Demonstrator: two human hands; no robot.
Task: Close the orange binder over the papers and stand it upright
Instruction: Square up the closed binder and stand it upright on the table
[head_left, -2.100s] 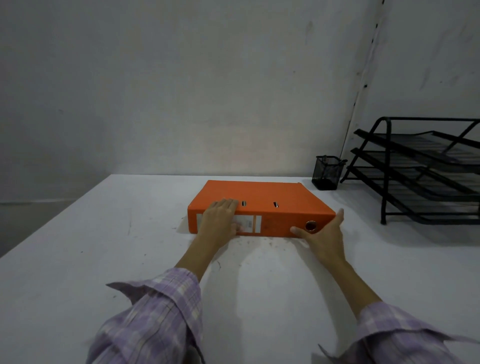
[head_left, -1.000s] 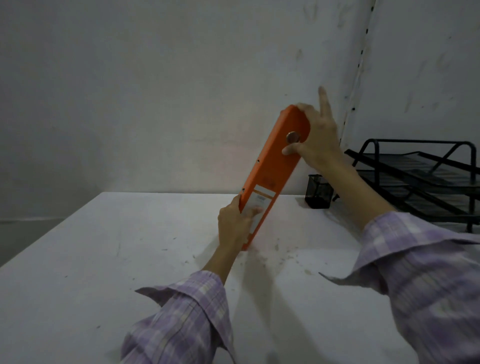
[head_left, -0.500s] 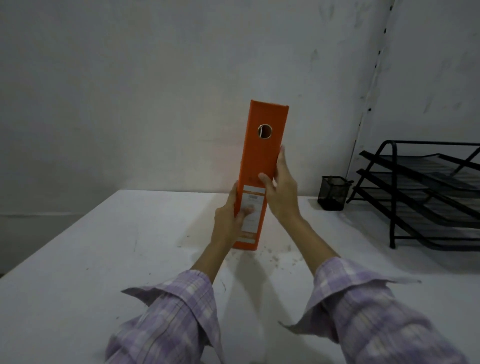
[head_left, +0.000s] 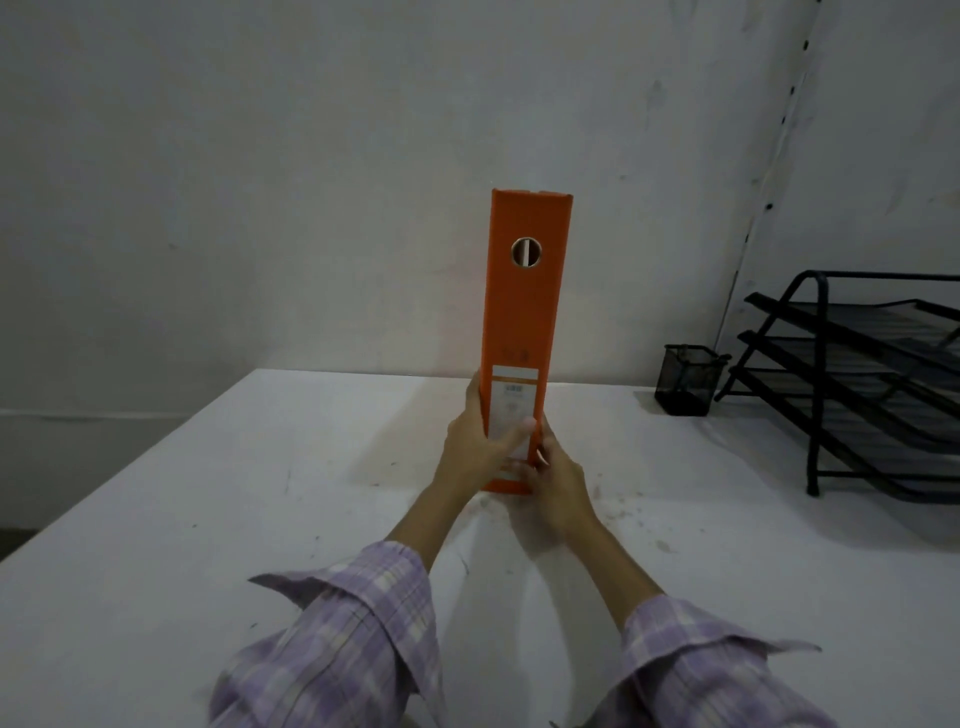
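Observation:
The orange binder stands upright on the white table, closed, its spine facing me with a round finger hole near the top and a white label low down. My left hand wraps the lower left side of the spine, thumb across the label. My right hand grips the lower right corner near the base. The papers are hidden inside.
A small black mesh pen cup sits at the back right by the wall. A black wire stacked letter tray fills the right edge. Grey walls meet in a corner behind the table.
The binder went from lying flat to tilted, then upright. Since half a second ago it is straighter, and my right hand has slid down from mid-spine to the base.

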